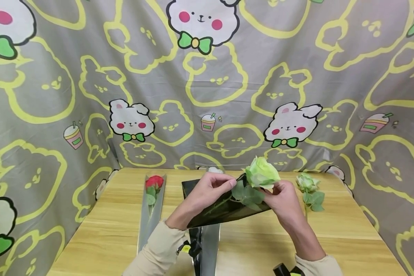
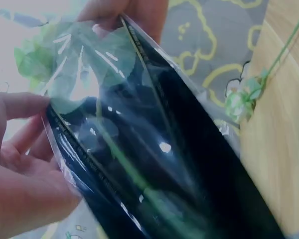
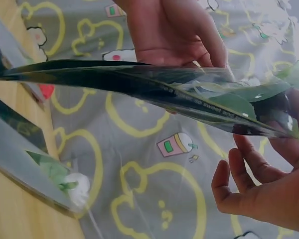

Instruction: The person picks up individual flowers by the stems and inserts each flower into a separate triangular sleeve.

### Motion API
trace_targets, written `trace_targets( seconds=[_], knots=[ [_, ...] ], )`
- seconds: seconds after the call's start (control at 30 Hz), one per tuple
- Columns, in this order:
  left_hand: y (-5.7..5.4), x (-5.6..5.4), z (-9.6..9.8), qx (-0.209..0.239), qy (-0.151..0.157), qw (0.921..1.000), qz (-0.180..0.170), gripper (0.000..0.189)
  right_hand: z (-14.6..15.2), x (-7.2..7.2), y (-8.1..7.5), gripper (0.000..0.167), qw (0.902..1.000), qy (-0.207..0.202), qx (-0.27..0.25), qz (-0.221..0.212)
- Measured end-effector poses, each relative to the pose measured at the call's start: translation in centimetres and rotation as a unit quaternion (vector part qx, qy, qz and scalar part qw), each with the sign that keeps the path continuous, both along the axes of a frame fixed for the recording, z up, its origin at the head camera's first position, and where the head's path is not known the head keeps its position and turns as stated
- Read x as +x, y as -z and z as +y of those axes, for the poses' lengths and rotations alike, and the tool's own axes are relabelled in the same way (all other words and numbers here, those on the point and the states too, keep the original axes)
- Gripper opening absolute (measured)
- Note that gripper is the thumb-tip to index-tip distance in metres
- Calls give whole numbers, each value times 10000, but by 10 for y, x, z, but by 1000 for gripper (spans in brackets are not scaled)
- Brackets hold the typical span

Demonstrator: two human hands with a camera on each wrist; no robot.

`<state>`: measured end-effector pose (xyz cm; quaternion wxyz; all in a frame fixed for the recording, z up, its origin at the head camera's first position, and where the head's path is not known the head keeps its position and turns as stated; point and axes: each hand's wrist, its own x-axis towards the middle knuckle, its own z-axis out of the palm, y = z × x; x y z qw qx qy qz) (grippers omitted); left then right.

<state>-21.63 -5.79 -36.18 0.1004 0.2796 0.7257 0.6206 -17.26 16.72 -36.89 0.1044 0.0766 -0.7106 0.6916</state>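
A pale green artificial rose (image 1: 262, 174) with leaves sits in a black flower sleeve (image 1: 232, 214) with a clear front, held tilted above the table. My left hand (image 1: 207, 193) pinches one edge of the sleeve's mouth between thumb and fingers. On the opposite edge, near the bloom, my right hand (image 1: 285, 203) grips the sleeve. Through the clear film the green stem (image 2: 122, 162) shows inside, and the bloom pokes out past the mouth. Part of the right hand's fingertips is hidden behind the rose in the head view.
At the left lies a red rose (image 1: 155, 182) in a grey sleeve (image 1: 145, 226). A white rose (image 3: 78, 189) in another grey sleeve (image 1: 210, 245) lies beneath my hands, beside black wrapping (image 1: 195, 249). Another green rose (image 1: 308, 183) lies at the right. A patterned curtain (image 1: 227, 88) surrounds the wooden table (image 1: 341, 234).
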Motion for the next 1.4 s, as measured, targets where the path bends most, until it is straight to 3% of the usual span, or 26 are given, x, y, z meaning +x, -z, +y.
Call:
trace_targets(
  seconds=[0.13, 0.27, 0.37, 0.5, 0.63, 0.8, 0.93, 1.1, 1.23, 1.4],
  knots=[
    [-14, -3, -3, 212, -28, 9996, 163, 25, 1, -9, -24, 23, 9992, -115, 376, 48],
    [-35, -5, -3, 571, -232, 9972, 432, 25, 4, -19, -58, 31, 9959, -394, 758, 308],
    [-47, -3, -1, 846, -433, 9944, 459, 26, 5, -25, -80, 27, 9918, -555, 1082, 385],
    [-51, -1, 0, 1175, -772, 9898, 227, 28, 3, -31, -101, 24, 9827, -782, 1652, 293],
    [-48, 0, -2, 1580, -1030, 9816, -296, 31, 11, -31, -116, 26, 9672, -1186, 2238, 178],
    [-43, -2, -6, 2438, -1024, 9613, -768, 25, 24, -22, -121, 26, 9617, -1436, 2303, 392],
    [-45, -4, -8, 2933, -900, 9483, -814, 20, 22, -14, -111, 17, 9658, -972, 2246, 858],
    [-52, -3, -10, 2770, -323, 9572, -768, 30, 11, -12, -105, 8, 9687, -536, 1982, 1393],
    [-61, -3, -11, 2295, -480, 9687, -812, 34, 5, -11, -108, 7, 9614, -518, 2124, 1673],
    [-69, -5, -18, 2112, -746, 9700, -941, 16, 4, -11, -113, 9, 9526, -612, 2271, 1928]
  ],
)
